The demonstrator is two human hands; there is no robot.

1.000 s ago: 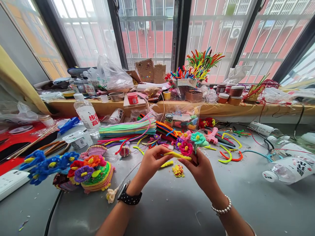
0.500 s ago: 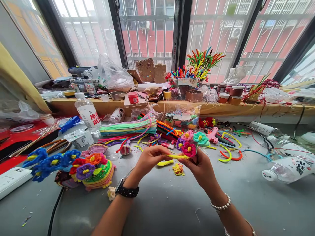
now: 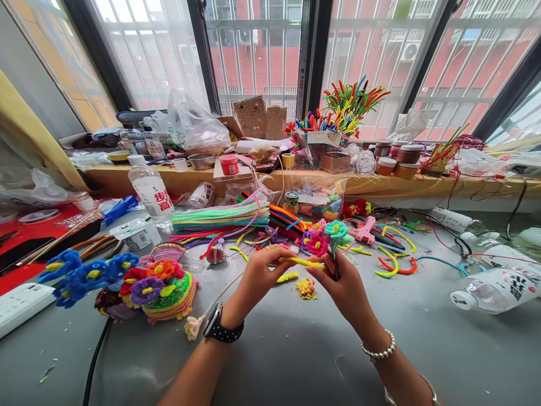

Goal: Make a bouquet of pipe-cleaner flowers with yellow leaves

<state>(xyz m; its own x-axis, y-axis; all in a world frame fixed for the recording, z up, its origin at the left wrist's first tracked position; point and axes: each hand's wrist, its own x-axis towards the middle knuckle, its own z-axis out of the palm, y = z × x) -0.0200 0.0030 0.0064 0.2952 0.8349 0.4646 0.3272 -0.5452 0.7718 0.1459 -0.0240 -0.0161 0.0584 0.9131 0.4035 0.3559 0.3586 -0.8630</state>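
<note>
Head view, work zone: both my hands are raised over a grey tabletop (image 3: 291,361), in front of the barred windows (image 3: 253,56).
Left hand: my left hand (image 3: 262,275) is pinched on the left end of a yellow strip (image 3: 301,263); a black watch (image 3: 224,328) is fitted at the wrist.
Right hand: my right hand (image 3: 345,285) is closed on the right end of the same strip, thumb below; a beaded bracelet (image 3: 381,345) is fitted at the wrist.
Yellow strip: spans the gap between my hands, roughly level, clear of the tabletop.
Flower cluster: fuzzy pink, purple and teal flowers (image 3: 316,243) sit directly above my right fingertips; I cannot tell whether I grip their stems.
Yellow offcuts: a short yellow piece (image 3: 288,277) and a crumb pile (image 3: 306,288) lie beyond and below the strip.
Pipe-cleaner bundle: pastel stems (image 3: 222,215) lie beyond my left hand.
Glue gun: a pink glue gun (image 3: 364,230) lies beyond my right hand.
Finished blooms: blue flowers (image 3: 93,276) stand beside a round, flower-topped piece (image 3: 171,304), left of my left hand.
Bottles: one upright (image 3: 151,194) at the left; others (image 3: 502,288) on their sides at the right.
</note>
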